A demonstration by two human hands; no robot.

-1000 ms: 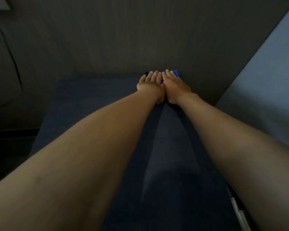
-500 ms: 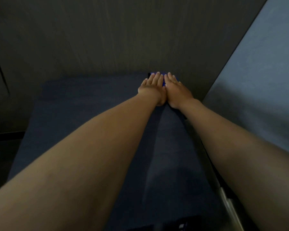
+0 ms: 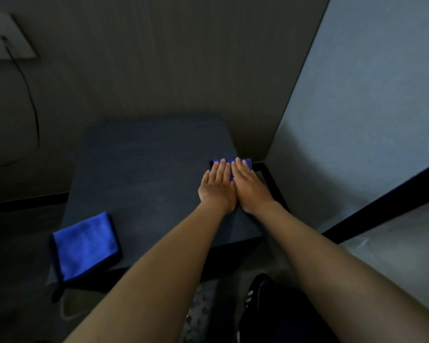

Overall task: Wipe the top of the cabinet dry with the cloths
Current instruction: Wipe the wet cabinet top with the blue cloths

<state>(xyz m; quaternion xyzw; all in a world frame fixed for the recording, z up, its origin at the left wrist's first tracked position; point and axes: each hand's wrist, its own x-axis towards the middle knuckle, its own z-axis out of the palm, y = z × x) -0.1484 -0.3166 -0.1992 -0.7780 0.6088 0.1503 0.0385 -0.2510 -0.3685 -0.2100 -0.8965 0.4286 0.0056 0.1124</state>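
I read this as mid-wipe: my left hand (image 3: 217, 188) and right hand (image 3: 249, 186) press flat, fingers straight, side by side on a folded blue microfibre cloth (image 3: 233, 162) at the right edge of the dark cabinet top (image 3: 144, 174). A second blue cloth (image 3: 84, 246) lies on its near-left corner. Next, I'd drag towards me with even pressure.

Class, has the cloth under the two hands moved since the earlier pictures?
Yes. The pressed cloth has slid away from the back wall, toward the person, along the cabinet top.
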